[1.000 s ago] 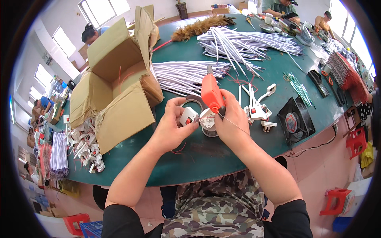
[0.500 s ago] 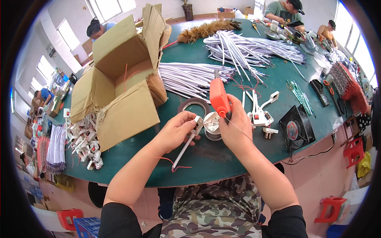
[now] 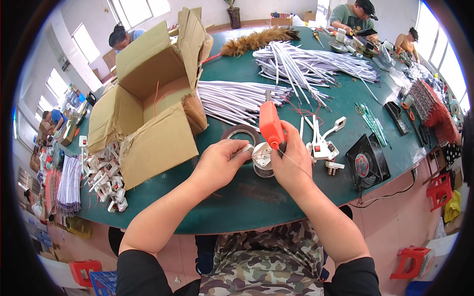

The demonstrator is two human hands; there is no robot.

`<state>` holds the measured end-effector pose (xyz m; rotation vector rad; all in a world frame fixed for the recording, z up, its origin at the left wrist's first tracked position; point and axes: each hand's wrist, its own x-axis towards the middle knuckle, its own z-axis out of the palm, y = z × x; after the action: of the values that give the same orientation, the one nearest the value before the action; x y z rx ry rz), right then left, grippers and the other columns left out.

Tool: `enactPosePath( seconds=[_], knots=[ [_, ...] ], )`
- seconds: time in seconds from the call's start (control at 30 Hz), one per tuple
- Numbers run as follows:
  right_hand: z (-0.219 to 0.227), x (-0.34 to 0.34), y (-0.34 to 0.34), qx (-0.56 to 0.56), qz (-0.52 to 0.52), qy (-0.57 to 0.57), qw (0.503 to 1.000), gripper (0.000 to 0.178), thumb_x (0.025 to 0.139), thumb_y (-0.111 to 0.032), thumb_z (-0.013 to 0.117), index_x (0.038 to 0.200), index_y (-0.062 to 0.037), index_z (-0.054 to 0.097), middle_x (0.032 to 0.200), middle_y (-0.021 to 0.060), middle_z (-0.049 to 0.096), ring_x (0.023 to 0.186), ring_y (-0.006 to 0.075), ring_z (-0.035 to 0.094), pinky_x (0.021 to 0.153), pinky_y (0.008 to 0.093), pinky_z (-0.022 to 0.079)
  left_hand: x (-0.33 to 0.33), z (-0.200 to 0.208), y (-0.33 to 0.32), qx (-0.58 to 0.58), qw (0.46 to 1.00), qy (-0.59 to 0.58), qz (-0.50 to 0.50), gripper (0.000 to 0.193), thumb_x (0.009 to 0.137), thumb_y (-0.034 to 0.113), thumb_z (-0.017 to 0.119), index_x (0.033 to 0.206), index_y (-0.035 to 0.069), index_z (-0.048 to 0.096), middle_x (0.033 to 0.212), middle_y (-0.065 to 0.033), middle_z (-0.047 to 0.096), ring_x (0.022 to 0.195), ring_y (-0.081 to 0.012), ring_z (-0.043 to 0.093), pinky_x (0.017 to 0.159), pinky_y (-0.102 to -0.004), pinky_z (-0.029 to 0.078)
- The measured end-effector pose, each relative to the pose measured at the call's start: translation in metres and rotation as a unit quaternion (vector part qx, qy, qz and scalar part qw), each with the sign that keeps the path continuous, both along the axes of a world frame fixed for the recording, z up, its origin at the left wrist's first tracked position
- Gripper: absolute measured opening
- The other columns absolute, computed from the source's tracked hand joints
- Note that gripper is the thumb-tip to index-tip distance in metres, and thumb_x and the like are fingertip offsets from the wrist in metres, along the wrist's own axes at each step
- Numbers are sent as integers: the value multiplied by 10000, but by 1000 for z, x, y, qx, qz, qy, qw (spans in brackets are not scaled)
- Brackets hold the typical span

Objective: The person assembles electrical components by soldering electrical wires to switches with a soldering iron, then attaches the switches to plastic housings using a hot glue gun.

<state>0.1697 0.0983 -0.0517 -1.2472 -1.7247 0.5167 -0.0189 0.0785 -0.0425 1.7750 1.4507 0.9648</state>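
My left hand [image 3: 224,160] is closed, thumb and fingers pinching a small white plastic switch housing [image 3: 248,148], mostly covered by the fingers. My right hand [image 3: 292,163] is wrapped round an orange-red gun-shaped tool [image 3: 271,123], its metal end pointing away from me. A thin wire trails from beneath this hand toward the wrist. Between the hands sits a white-faced spool [image 3: 261,156] with a grey wound edge; a thin reddish wire crosses its face. Just behind it lies a dark roll of tape [image 3: 236,130], partly hidden by my left hand.
An open cardboard box [image 3: 155,106] stands left, beside piled white switch parts [image 3: 106,182]. Bundles of white cables [image 3: 239,101] lie behind. To the right are a white switch [image 3: 321,149], a black fan [image 3: 368,163] and green-white wires [image 3: 370,122]. Other people sit around the room.
My left hand has turned over and closed further round the white part; the white cable hanging from it has gone out of sight. My right hand and the tool have shifted slightly left.
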Motion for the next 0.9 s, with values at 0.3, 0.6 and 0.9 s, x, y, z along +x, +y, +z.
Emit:
enactPosePath(
  seconds=[0.3,0.6,0.9],
  knots=[
    [-3,-1,1,-15,-2,11,1000,569,795,-13,650,1321,-89,447,1102,209,628,988,383,629,831,444,491,10,-2,8,253,950,172,64,127,796,67,728,877,0,657,838,-99,595,729,-270,622,654,-362,497],
    [-3,-1,2,-34,-2,14,999,572,803,-32,648,1330,-99,437,1080,197,637,946,367,647,821,441,496,1,-12,15,397,883,249,9,141,737,46,732,838,58,636,830,-71,623,725,-272,605,646,-387,452],
    [-4,0,2,-18,3,17,1000,559,810,-42,637,1329,-105,437,1084,187,635,947,361,650,827,436,498,-10,12,9,393,887,219,-102,198,730,23,717,869,37,576,1005,-108,646,981,-298,640,860,-390,500]
  ],
)
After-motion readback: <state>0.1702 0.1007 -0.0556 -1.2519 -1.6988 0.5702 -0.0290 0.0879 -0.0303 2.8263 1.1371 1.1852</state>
